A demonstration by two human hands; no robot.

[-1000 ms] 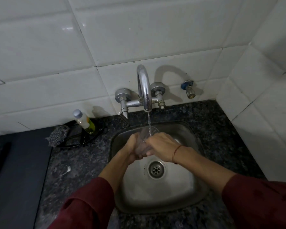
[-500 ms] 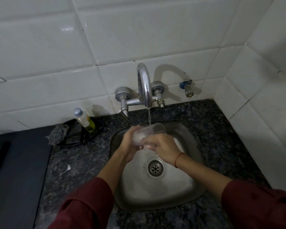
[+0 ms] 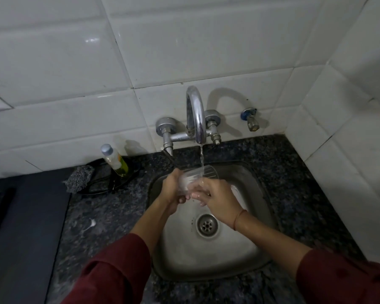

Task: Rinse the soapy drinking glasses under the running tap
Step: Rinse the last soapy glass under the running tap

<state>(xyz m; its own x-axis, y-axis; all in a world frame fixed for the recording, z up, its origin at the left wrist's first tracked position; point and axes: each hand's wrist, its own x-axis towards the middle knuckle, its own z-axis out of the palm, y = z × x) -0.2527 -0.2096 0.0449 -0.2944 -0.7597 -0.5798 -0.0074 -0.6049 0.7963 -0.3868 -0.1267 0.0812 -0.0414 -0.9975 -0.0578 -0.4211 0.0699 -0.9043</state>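
**One glass mid-rinse**

Your left hand [image 3: 172,190] grips the tilted drinking glass [image 3: 192,177] under the tap's [image 3: 195,115] stream, above the sink [image 3: 257,255]. Your right hand [image 3: 219,199] clasps it too. It looks cloudy, so rinsing seems unfinished. No other glasses can be made out.

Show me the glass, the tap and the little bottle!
glass [image 3: 195,177]: head view, on its clear side wall.
tap [image 3: 196,119]: head view, on the curved spout.
bottle [image 3: 115,161]: head view, on the middle of its body.
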